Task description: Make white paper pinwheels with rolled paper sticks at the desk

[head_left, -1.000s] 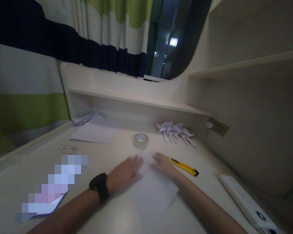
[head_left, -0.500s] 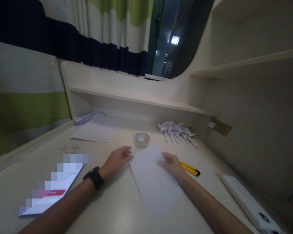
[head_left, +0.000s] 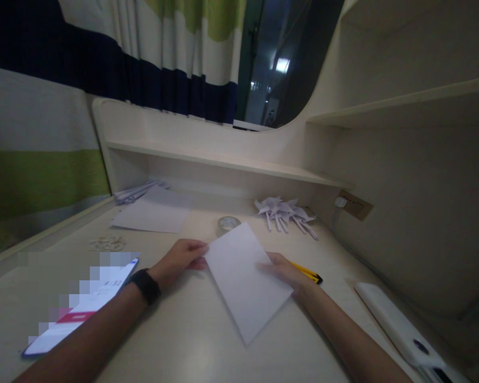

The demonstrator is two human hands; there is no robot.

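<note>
The left hand (head_left: 179,259) and the right hand (head_left: 284,270) are both gripping the white rectangular paper sheet (head_left: 243,279) by its edges. The sheet is lying tilted on the pale wooden desk (head_left: 175,340), near the clear tape roll (head_left: 228,224).

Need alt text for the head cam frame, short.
Two bare hands, left hand and right hand, grip a white sheet of paper by its side edges over a pale desk. Behind it sit a tape roll, folded paper pinwheels and a yellow utility knife.
</note>
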